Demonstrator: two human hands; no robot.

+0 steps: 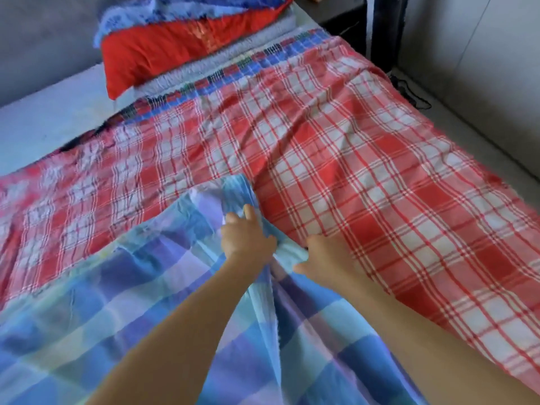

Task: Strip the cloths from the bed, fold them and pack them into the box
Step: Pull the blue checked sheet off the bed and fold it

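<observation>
A blue and lilac checked cloth (122, 302) lies over the near part of the bed, on top of a red and white checked cloth (336, 159) that covers most of the mattress. My left hand (245, 238) grips the blue cloth near its bunched far edge, with one finger stretched forward. My right hand (327, 258) pinches a fold of the same cloth just to the right. Both hands sit close together at the middle of the bed. No box is in view.
A red pillow (163, 51) and a blue patterned cloth (163, 10) are piled at the head of the bed. A multicoloured checked edge (263, 58) shows beneath them. A grey wall stands on the left, with floor and a black cable (409, 92) on the right.
</observation>
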